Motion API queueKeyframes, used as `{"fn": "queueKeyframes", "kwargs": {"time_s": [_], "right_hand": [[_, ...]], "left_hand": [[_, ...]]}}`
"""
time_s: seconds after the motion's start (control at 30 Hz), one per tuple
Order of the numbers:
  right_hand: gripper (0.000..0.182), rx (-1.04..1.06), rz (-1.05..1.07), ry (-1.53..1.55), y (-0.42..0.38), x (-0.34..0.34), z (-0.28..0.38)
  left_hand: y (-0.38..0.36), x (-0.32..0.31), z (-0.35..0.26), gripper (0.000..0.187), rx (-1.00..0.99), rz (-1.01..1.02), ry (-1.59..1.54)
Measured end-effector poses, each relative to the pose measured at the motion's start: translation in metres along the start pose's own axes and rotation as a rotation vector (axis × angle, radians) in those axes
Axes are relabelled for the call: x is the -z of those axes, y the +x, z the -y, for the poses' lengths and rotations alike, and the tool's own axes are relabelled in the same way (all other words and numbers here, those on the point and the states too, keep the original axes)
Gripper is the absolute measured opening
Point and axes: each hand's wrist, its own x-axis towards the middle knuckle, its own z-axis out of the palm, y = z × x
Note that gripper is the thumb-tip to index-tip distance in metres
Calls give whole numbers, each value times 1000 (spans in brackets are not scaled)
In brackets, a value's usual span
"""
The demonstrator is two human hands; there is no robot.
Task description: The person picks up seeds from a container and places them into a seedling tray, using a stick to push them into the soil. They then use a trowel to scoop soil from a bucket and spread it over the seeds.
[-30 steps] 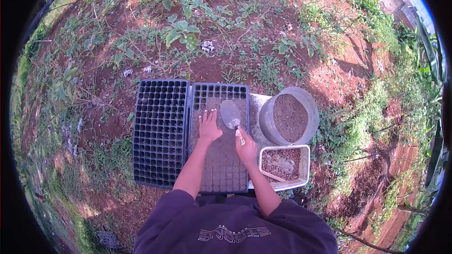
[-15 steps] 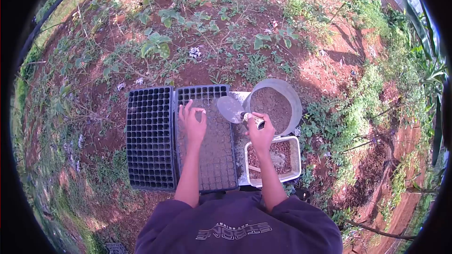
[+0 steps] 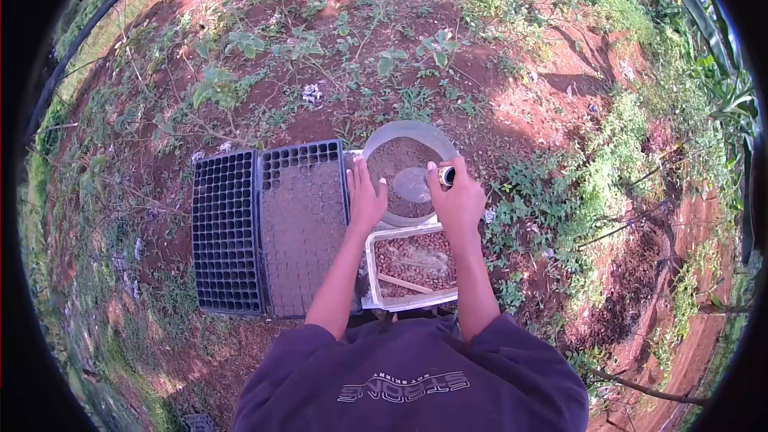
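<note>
My right hand (image 3: 458, 196) is closed round the handle of a trowel, whose rounded blade (image 3: 411, 185) lies over the soil inside a round translucent tub (image 3: 410, 132). At the tub's left side is my left hand (image 3: 366, 196), its fingers stretched out and thumb apart, holding nothing. To its left lies a black seedling tray (image 3: 300, 224) with soil over most of its cells; several cells at its far end show dark and hollow. Below the tub, a white rectangular container (image 3: 372, 272) holds reddish-brown pellets or seeds and a thin pale stick (image 3: 403, 283).
A second black cell tray (image 3: 226, 232) with hollow cells stands at the far left, beside the soil-covered one. Around everything are red soil and low weeds. A dark pipe (image 3: 60, 72) curves along the upper left, and a thin branch (image 3: 648, 392) lies at lower right.
The trowel has moved from above the soil-covered tray into the tub. My left hand has left the tray for the tub's side, its fingers straighter now. The view has shifted, so the containers appear further left.
</note>
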Motion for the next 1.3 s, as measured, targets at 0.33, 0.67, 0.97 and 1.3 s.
{"fn": "queueKeyframes", "kwargs": {"time_s": [0.33, 0.67, 0.97, 1.3], "right_hand": [[27, -40, 136, 120, -12, -37, -70], [28, -236, 196, 387, -23, -72, -87], [25, -273, 29, 490, -35, -65, -91], [18, -552, -50, 1057, -32, -52, -88]], "left_hand": [[-4, -13, -8, 73, 101, -41, 225], [-2, -16, -3, 72, 150, -16, 257], [-2, -14, -6, 70, 137, -30, 255], [-5, -13, -4, 73, 152, -13, 202]]}}
